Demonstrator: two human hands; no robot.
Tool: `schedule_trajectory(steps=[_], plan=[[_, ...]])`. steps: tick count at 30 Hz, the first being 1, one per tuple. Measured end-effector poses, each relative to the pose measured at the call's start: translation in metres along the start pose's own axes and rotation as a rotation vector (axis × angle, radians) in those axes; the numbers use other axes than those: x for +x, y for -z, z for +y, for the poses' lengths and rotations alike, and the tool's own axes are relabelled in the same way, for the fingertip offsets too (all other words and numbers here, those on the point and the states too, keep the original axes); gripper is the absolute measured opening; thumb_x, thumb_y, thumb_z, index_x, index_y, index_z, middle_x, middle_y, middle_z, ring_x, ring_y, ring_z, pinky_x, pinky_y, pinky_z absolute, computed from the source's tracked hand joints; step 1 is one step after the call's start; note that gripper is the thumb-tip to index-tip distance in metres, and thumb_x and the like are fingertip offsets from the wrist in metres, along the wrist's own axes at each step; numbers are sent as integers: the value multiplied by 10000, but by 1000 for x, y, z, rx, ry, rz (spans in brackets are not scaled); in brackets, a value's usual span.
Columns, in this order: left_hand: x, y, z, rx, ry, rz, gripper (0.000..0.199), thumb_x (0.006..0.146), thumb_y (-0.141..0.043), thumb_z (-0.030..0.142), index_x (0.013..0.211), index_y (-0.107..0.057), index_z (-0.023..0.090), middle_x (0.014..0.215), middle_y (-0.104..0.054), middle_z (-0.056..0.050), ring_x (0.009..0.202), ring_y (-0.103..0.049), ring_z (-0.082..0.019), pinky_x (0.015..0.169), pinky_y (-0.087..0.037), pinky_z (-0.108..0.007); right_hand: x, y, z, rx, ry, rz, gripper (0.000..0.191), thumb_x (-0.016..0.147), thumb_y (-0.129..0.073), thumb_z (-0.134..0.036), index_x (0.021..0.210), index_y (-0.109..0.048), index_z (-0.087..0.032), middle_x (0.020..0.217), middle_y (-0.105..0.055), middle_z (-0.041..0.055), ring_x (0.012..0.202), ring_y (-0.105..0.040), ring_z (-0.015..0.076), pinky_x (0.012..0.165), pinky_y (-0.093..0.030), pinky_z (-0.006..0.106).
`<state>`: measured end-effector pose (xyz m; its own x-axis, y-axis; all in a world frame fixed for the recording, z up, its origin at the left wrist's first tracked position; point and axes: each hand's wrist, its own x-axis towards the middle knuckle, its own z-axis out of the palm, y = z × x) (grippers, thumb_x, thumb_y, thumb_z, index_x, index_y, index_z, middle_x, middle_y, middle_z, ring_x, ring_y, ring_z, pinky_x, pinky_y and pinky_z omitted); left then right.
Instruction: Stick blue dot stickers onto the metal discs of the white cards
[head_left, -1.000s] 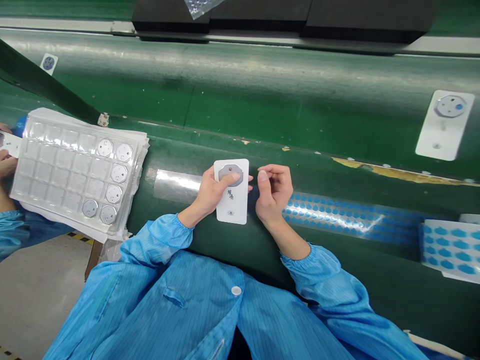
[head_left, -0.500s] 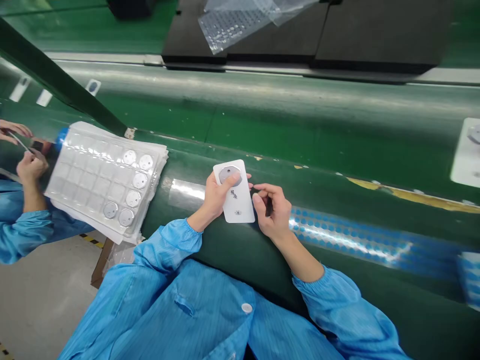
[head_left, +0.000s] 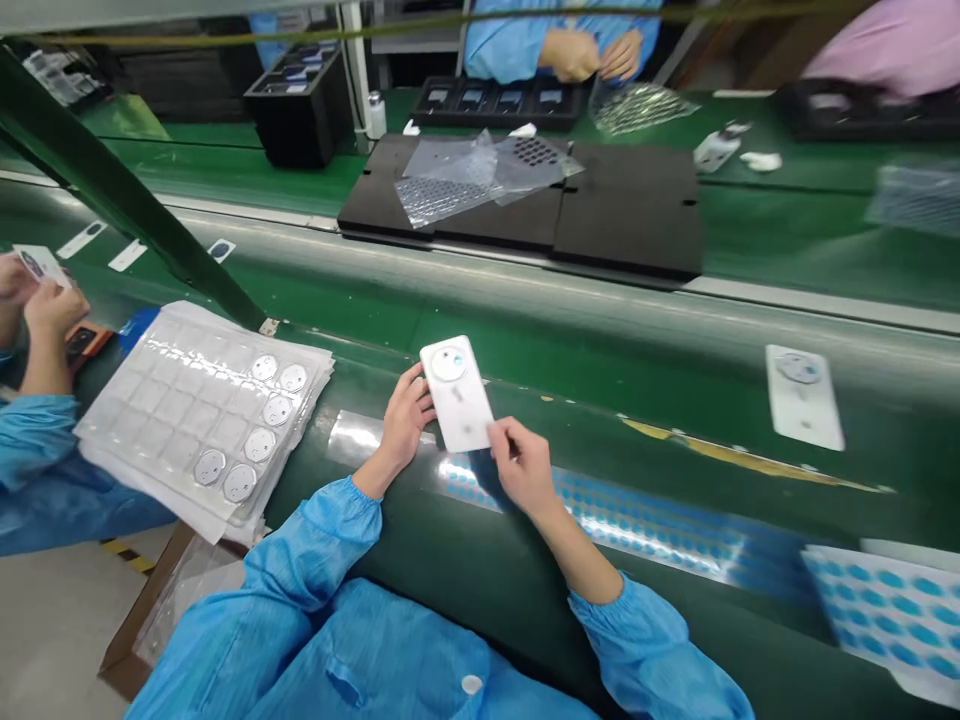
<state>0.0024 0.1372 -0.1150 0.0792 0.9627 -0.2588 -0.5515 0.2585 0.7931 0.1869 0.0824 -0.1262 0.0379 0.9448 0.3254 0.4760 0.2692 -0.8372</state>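
A white phone back cover point(head_left: 469, 410) with a round silver disc near its top is tilted up above the bench. My right hand point(head_left: 525, 465) pinches its lower right corner between thumb and fingers. At the cover's left edge is my left hand point(head_left: 405, 420), its fingers apart; whether the fingertips touch the cover I cannot tell. Below the hands, a clear strip with blue dots point(head_left: 645, 520) lies along the bench. To the left, a clear plastic tray point(head_left: 172, 400) on a stack has several round silver discs in its right-hand pockets.
Another white cover point(head_left: 806, 400) lies on the green conveyor to the right. A sheet of blue round stickers point(head_left: 892, 610) is at lower right. A slanting green post point(head_left: 142, 200) rises at left, near a co-worker's hands point(head_left: 52, 305). Black boards point(head_left: 630, 210) lie across the conveyor.
My left hand has loosened from its grip with the thumb on the disc and sits at the cover's left edge. My right hand has taken the lower right corner. The view has tilted up.
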Motion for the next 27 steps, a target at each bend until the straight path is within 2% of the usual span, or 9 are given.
schedule_trajectory(steps=[3,6,8,10,13,15,21,25,27], plan=[[1,3,-2,79,-29,-35,591,838,-772,480,1312,-573,190,1227,-715,-115,894,-742,-196,736,-599,-317,36,29,20,-63,-140,179,482,1075,-414,-501,675,-460,-236,564,-469,-29,517,-444,154,523,-340,287],[0,5,-4,114,-44,-37,473,836,-771,458,1174,-621,162,1017,-722,-72,757,-698,-151,655,-555,-271,71,56,46,-124,-251,275,515,1026,-400,-579,637,-435,-243,531,-444,-28,493,-414,151,525,-330,293],[0,6,-4,117,-50,-51,407,836,-768,452,1073,-644,146,894,-706,-53,700,-665,-133,623,-522,-252,85,67,61,-178,-309,292,514,960,-459,-631,639,-494,-231,535,-489,-8,508,-440,165,550,-350,305],[0,6,-5,125,-59,-58,371,837,-762,461,987,-654,139,807,-687,-43,659,-638,-125,603,-496,-245,89,71,72,-243,-347,324,490,908,-494,-647,748,-607,-197,616,-591,43,592,-522,206,613,-398,331],[1,6,-7,142,-67,-58,360,840,-754,483,891,-651,141,735,-664,-35,611,-601,-113,587,-466,-244,80,67,80,-324,-358,363,496,904,-467,-585,1016,-675,-149,740,-666,90,712,-594,262,712,-443,380],[2,7,-10,162,-68,-55,367,835,-753,495,848,-649,144,710,-657,-33,593,-587,-110,586,-456,-246,72,61,80,-351,-335,336,477,908,-449,-543,1063,-675,-151,743,-668,86,728,-610,275,739,-449,396],[1,6,-17,266,-77,-49,435,809,-740,580,792,-658,152,659,-644,-39,546,-562,-117,563,-428,-263,60,38,69,-339,-216,212,384,878,-477,-542,841,-663,-208,752,-688,111,753,-624,306,757,-446,421],[-3,4,-20,337,-115,-49,510,792,-722,666,716,-614,174,549,-549,-2,461,-463,-102,504,-351,-264,58,28,72,-330,-120,138,347,867,-479,-533,805,-644,-234,717,-680,97,706,-611,309,722,-446,430],[-5,0,-13,366,-144,-60,565,779,-712,723,667,-582,185,493,-477,19,433,-394,-94,479,-295,-266,58,25,77,-352,-93,120,342,865,-466,-534,805,-635,-243,713,-676,91,689,-609,311,698,-445,431]])
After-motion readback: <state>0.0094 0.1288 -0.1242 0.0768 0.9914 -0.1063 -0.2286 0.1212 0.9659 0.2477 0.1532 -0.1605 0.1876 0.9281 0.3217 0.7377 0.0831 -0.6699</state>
